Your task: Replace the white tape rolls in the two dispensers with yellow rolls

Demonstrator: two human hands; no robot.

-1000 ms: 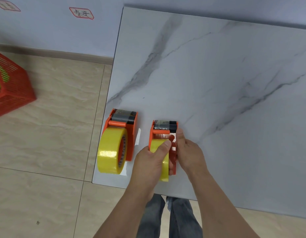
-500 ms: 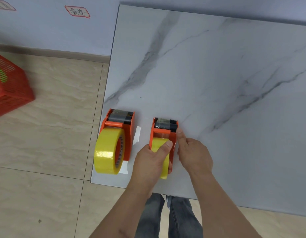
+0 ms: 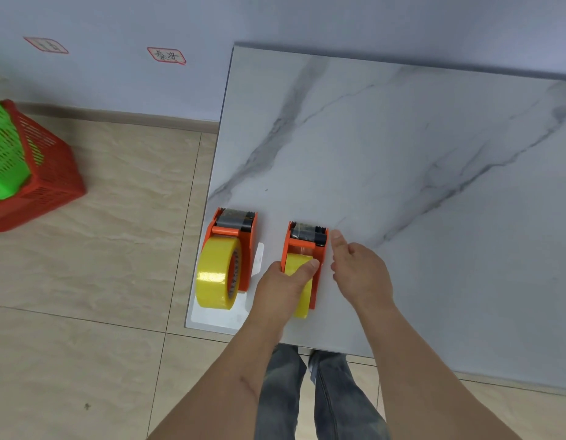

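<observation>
Nearest the camera, both forearms rose from the bottom edge, cut off below the elbow, with jeans visible between them. The left hand (image 3: 280,289) gripped the yellow roll (image 3: 299,281) seated in the right dispenser (image 3: 305,258), thumb across the roll's top, hiding most of the roll and the dispenser's near left side. The right hand (image 3: 359,269) hovered just right of that dispenser, fingers relaxed and holding nothing. Both orange dispensers stood upright near the marble table (image 3: 402,169)'s near-left corner, long axes running near to far, cutter ends pointing far. The left dispenser (image 3: 235,249) carried a glossy second yellow roll (image 3: 216,273), fully exposed. On the floor far left, a red basket (image 3: 49,179) holding a green basket (image 3: 3,154) was cropped by the frame.
</observation>
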